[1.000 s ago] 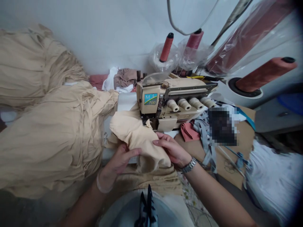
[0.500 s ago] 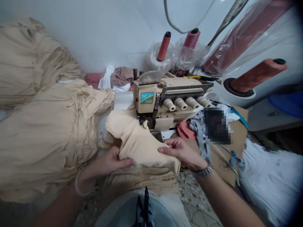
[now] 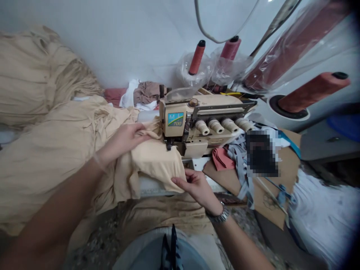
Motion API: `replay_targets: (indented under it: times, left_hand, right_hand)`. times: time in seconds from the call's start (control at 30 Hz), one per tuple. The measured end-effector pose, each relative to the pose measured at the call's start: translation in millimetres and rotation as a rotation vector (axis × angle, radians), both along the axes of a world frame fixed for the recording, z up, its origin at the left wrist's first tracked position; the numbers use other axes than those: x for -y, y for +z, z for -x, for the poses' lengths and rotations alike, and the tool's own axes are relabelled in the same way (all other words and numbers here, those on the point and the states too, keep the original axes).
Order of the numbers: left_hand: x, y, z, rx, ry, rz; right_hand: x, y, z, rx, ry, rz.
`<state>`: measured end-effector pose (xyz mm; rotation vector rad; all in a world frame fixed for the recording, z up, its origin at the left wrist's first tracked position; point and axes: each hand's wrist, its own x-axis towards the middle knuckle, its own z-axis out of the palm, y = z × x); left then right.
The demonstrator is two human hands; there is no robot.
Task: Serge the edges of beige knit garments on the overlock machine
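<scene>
A beige piece of fabric [image 3: 157, 159] lies under the presser foot of an overlock sewing machine [image 3: 208, 116] and hangs toward me. My left hand [image 3: 128, 140] pinches a bunched fold of this fabric just left of the machine head. Lower down, my right hand [image 3: 197, 185] holds the fabric's near right corner between thumb and fingers. The machine's needle area is partly hidden behind its head and the cloth.
Large heaps of beige fabric [image 3: 50, 161] fill the left. Red thread cones [image 3: 197, 58] stand behind the machine. Folded coral cloth [image 3: 223, 159], grey strips and cardboard [image 3: 270, 200] lie at right, beside white fabric [image 3: 326, 213]. More beige cloth [image 3: 165, 213] hangs below the table edge.
My left hand has moved up and away from me, to the fabric beside the machine head. My right hand has shifted left and slightly down with the corner, and the fabric has moved left.
</scene>
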<state>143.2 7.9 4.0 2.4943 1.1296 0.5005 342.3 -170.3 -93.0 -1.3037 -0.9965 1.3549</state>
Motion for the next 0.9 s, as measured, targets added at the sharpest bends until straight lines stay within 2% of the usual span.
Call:
replay_targets:
  times: [0.07,0.13,0.2,0.3,0.37,0.57,0.7,0.8,0.9]
  left_hand:
    - [12.9,-4.8,-6.4,0.065,0.045,-0.24]
    - [41.8,-15.4,-10.9,0.081,0.008,-0.39]
    - [72.0,-28.4,-12.4,0.039,-0.154,-0.45]
    - [91.8,-42.9,-10.7,0.007,-0.241,-0.463]
    - [86.0,-45.3,-8.8,0.032,-0.277,-0.432]
    - [53.7,-35.0,-3.3,0.058,-0.425,-0.291]
    - [38.4,-36.1,0.3,0.107,-0.536,-0.18]
    - [25.4,-36.9,0.1,0.056,-0.483,-0.131]
    - [21.1,-36.3,-0.4,-0.008,-0.351,-0.097]
  right_hand:
    - [-4.0,-4.6,5.7,-0.042,-0.047,-0.031]
    - [-5.2,-9.6,8.4,-0.104,-0.08,-0.042]
    - [-4.4,-14.4,9.1,-0.18,-0.099,-0.022]
    - [-3.7,-18.8,9.6,-0.249,-0.129,0.012]
    - [-5.1,-18.9,9.8,-0.257,-0.162,0.018]
    - [-10.5,-8.9,7.5,-0.275,-0.209,0.002]
    - [-15.1,-2.0,5.5,-0.255,-0.235,-0.026]
    - [-25.5,1.7,3.4,-0.224,-0.289,-0.082]
    - [-35.4,2.0,4.0,-0.172,-0.419,-0.192]
